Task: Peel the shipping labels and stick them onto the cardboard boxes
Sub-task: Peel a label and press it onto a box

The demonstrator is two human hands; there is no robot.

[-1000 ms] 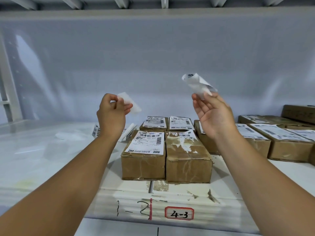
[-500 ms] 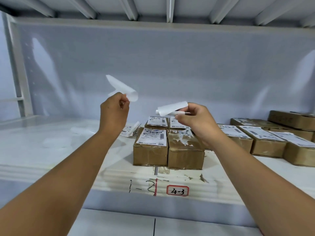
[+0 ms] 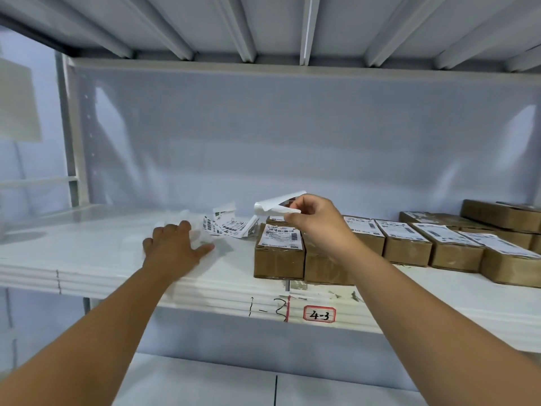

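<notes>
Our right grip (image 3: pixel 316 221) pinches a curled label (image 3: pixel 269 207) by its edge above the boxes (image 3: pixel 278 262) at the front edge of the shelf (image 3: pixel 87 259); our left grip (image 3: pixel 172 247) lies flat there, fingers spread, holding nothing. Thin, sticky paper, we judge: hold corners only.

Loose labels (image 3: pixel 227 224) on shelf (image 3: pixel 87 253), left of boxes (image 3: pixel 279 253); more boxes (image 3: pixel 456 250) to right.

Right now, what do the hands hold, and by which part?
The right hand pinches a curled label at its right end; the left hand holds nothing.
</notes>
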